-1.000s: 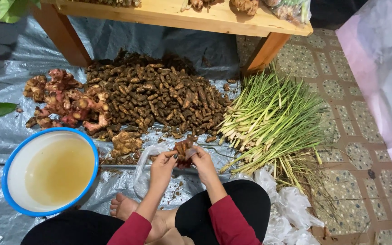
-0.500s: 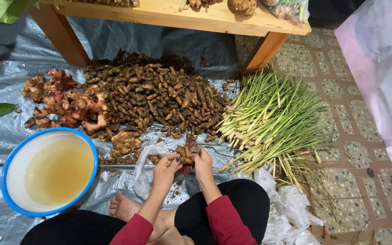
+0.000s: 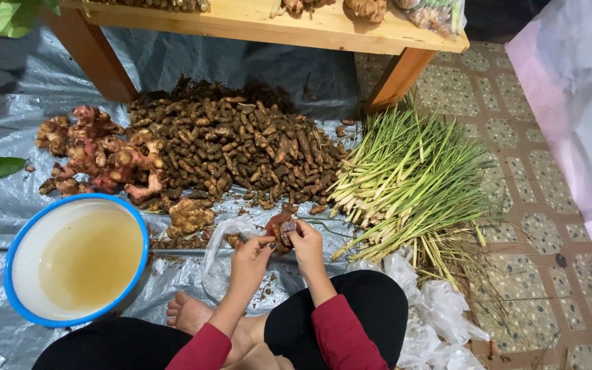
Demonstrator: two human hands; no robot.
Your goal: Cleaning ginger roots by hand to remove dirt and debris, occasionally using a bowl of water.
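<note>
Fingers of both the left hand [image 3: 251,248] and right hand [image 3: 307,241] are pinched on one reddish root [image 3: 279,229], held just above the tarp [image 3: 8,205]. Looks barely started: the big brown root pile [image 3: 241,147] behind sits untouched, and the bowl of water [image 3: 77,257] has nothing in it.

Reddish-brown root piece [image 3: 281,229] held up between both hands, low centre of the view.

It is a small, knobbly chunk of rhizome, dark brown with a reddish, moist-looking face turned to the camera, lifted clear of the grey tarp. The left hand [image 3: 251,255] pinches it from 8 o'clock, the right hand [image 3: 306,243] from 3 o'clock; what may be a small blade lies against its lower edge, though the view is too small to tell.
</note>
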